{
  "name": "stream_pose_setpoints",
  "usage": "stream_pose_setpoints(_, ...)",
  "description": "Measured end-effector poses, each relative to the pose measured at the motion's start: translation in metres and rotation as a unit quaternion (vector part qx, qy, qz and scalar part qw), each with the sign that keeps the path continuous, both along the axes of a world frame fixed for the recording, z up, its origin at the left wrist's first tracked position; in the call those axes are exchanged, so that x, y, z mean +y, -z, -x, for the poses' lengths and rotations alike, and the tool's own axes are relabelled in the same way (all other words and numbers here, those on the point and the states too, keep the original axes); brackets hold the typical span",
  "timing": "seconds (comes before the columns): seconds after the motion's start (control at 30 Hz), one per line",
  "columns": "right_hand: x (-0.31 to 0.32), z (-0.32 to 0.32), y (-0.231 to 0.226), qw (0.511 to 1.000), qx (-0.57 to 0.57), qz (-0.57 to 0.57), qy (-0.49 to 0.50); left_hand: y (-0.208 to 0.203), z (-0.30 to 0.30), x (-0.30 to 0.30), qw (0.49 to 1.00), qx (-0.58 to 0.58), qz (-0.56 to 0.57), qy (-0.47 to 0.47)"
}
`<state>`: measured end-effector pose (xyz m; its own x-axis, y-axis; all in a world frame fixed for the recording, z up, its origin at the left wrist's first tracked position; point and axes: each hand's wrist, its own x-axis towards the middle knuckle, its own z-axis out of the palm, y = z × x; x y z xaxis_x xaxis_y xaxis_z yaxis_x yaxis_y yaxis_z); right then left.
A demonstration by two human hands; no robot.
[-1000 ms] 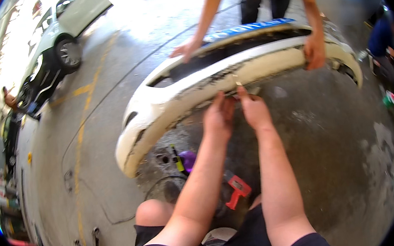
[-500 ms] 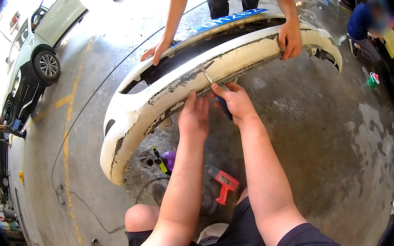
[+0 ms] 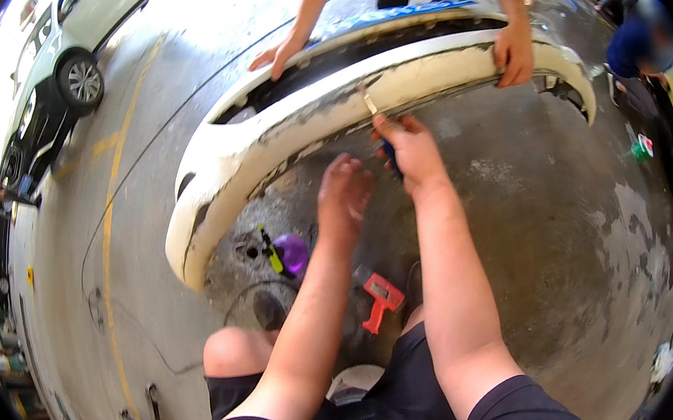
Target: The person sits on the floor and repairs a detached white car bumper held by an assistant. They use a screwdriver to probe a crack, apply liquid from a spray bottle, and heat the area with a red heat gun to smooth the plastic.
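Observation:
A worn white car bumper (image 3: 421, 74) stretches across in front of me, its paint chipped along the lower edge. My right hand (image 3: 412, 153) is closed around the dark blue handle of a narrow-bladed scraper (image 3: 373, 106). The metal blade points up and lies against the bumper's face, next to a dark scraped patch. Below the bumper and apart from it, my left hand (image 3: 344, 191) is empty, its fingers loosely bent and a little blurred. Another person's two hands (image 3: 514, 53) rest on the bumper from the far side.
By my feet lie a red heat gun (image 3: 382, 295) and a purple bottle (image 3: 292, 253) with a yellow-green sprayer. A dark cable (image 3: 115, 176) runs over the concrete floor. Parked cars (image 3: 53, 84) line the left; another person (image 3: 639, 43) crouches at the right beside a dark car.
My left hand has drawn back from the bumper's lower edge. My right hand and the scraper have shifted slightly right and up in the picture. The view has moved a little too.

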<state>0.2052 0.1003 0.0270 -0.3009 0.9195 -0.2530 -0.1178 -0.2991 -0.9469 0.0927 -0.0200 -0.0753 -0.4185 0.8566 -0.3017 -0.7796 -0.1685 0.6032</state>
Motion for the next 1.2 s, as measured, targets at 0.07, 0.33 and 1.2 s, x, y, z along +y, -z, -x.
stream_pose_setpoints(0.07,-0.001,-0.004,0.002,1.0,-0.008,-0.006,0.012,0.05,-0.017,-0.032,0.995,0.006,0.099,0.001)
stream_pose_setpoints(0.33,-0.006,-0.004,-0.004,1.0,-0.026,-0.009,-0.009,0.272,-0.014,-0.249,0.707,0.241,0.636,-0.194)
stream_pose_setpoints(1.2,-0.01,0.001,-0.008,0.999,0.036,0.006,0.007,0.061,0.04,-0.129,0.934,-0.003,0.158,0.321)
